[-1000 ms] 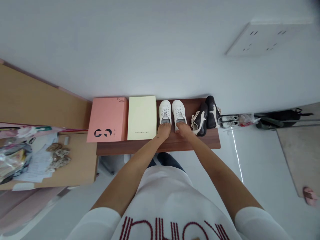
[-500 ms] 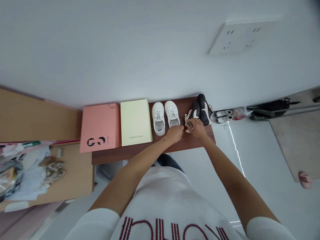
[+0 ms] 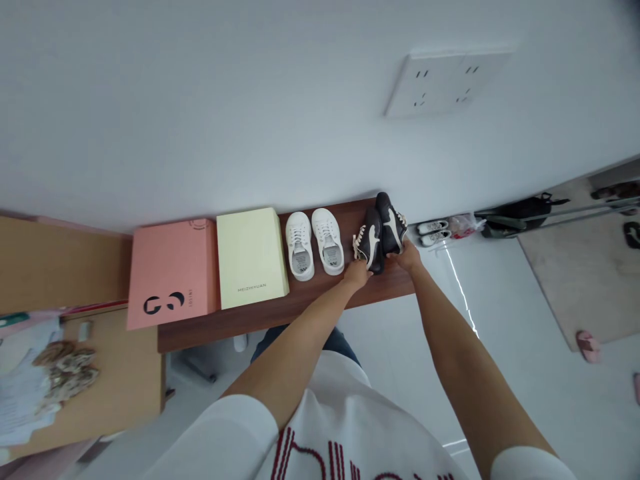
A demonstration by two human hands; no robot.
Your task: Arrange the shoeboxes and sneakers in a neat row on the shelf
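Note:
A pair of dark brown sneakers with cream stripes and laces sits at the right end of the wooden shelf (image 3: 313, 295). My left hand (image 3: 358, 273) grips the heel end of the left dark sneaker (image 3: 371, 239). At the heel of the right dark sneaker (image 3: 391, 225) my right hand (image 3: 406, 256) is closed, its fingers partly hidden. The two dark sneakers touch, toes toward the wall. Left of them stand a left white sneaker (image 3: 299, 240) and a right white sneaker (image 3: 327, 237), side by side, toes also to the wall.
A pale yellow box (image 3: 251, 257) and a pink box (image 3: 170, 267) occupy the shelf's left part. Farther left is a cardboard surface (image 3: 125, 373) with papers and a scrunchie-like bundle (image 3: 70, 373). White-and-black shoes (image 3: 434, 233) and a pink slipper (image 3: 589, 346) lie to the right.
My left hand has gone from beside the white sneakers to the left dark sneaker. My right hand has shifted from that sneaker to the right one. The left dark sneaker has turned, showing its stripe.

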